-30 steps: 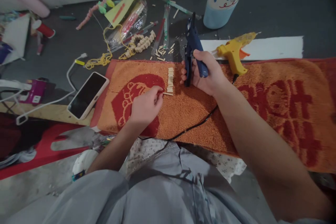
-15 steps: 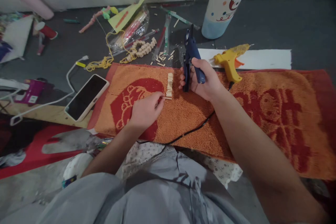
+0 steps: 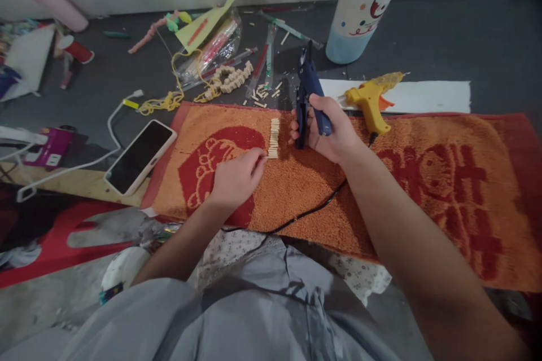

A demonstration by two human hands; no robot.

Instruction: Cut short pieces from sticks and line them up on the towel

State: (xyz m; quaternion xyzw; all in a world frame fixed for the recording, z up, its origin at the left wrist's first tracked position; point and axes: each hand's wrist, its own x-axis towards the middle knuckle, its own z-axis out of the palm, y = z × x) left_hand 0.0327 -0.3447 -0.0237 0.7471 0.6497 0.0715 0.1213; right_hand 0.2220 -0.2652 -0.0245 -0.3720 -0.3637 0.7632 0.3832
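My left hand (image 3: 239, 177) is closed in a pinch on the left end of a short wooden stick at the near end of a row of short wooden sticks (image 3: 274, 138). The row lies side by side in a column on an orange towel (image 3: 305, 192). To the right of it, my right hand (image 3: 328, 130) is wrapped round a dark blue two-handled hand tool (image 3: 312, 87), held above the towel with its head pointing away from me. The tool's jaws are too dark to make out.
A yellow hot glue gun (image 3: 372, 101) rests by a white strip (image 3: 440, 96), its black cord crossing the towel. Behind stand a bottle (image 3: 355, 17), loose stick pieces (image 3: 260, 93), a zigzag stick chain (image 3: 235, 79) and plastic packets (image 3: 215, 45). A phone (image 3: 139, 157) lies left.
The stick in my left fingers has moved slightly away from me, up against the end of the row. My right hand and the blue tool have stayed nearly still.
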